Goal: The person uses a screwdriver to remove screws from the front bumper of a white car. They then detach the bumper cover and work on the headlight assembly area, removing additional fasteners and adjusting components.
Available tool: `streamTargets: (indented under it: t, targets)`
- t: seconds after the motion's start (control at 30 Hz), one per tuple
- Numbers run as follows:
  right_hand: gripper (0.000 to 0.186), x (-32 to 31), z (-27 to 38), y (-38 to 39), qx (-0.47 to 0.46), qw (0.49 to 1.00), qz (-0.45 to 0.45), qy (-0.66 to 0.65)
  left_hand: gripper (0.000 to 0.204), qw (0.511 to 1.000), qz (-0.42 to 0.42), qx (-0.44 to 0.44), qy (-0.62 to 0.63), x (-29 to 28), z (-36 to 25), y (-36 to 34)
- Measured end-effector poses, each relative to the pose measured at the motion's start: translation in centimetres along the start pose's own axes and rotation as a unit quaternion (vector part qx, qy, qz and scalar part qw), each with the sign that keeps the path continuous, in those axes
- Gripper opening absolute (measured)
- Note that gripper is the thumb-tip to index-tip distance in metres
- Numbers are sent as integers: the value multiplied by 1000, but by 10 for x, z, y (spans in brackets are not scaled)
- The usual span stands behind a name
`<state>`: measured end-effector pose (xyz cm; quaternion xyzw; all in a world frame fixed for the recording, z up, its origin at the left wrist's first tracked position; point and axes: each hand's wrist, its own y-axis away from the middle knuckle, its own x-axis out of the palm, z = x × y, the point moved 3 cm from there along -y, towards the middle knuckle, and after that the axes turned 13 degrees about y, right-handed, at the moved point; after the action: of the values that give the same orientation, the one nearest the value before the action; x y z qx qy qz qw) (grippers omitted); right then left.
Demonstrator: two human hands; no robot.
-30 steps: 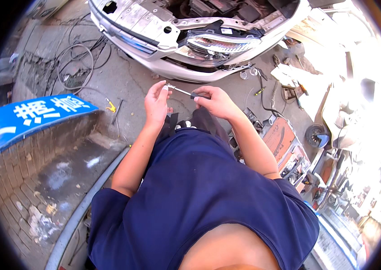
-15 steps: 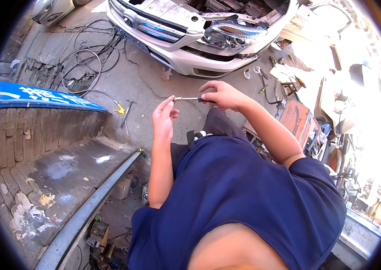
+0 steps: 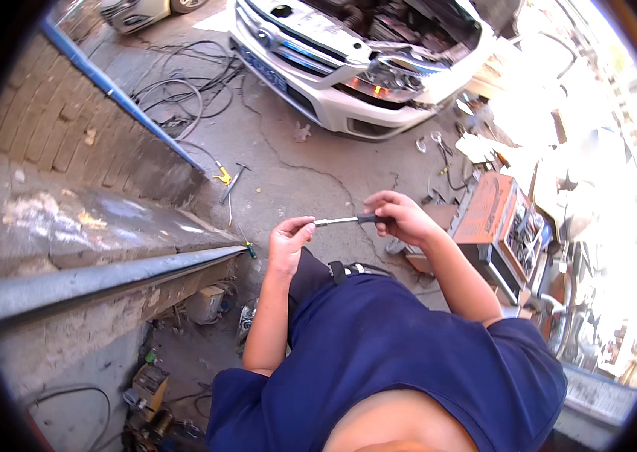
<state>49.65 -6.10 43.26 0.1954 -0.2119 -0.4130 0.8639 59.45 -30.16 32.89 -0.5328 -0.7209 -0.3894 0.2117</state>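
Note:
A screwdriver (image 3: 341, 221) with a dark handle and a slim silver shaft lies almost level between my hands, in front of my body. My left hand (image 3: 287, 242) pinches the far left end of the shaft between thumb and fingers, hiding its tip. The shaft looks a little thicker near that end. My right hand (image 3: 407, 220) holds the dark handle, mostly covered by the fingers.
Ahead stands a pale car (image 3: 333, 90) with its engine bay open. Black hoses (image 3: 183, 98) and a yellow air blow gun (image 3: 224, 176) lie left of it. A low wall with a metal rail (image 3: 108, 276) is at left. An orange toolbox (image 3: 489, 213) and clutter are at right.
The view has shifted, so the car and my hands show lower in it. More of the toolbox shows at right. Both hands keep their hold on the screwdriver.

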Motion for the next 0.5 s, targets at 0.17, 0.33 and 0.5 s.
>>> streamTargets:
  t: [0.17,0.33,0.5]
  targets:
    - [33,14,-44,34,75,989,-7,-128,16,1000,13,-11,12,9,8,53]
    - [31,43,-45,50,96,983,-76,-136,13,998,50,21,45,8,-1,62]
    - [25,92,-7,27,100,990,-92,-48,10,990,64,65,112,-15,-37,57]
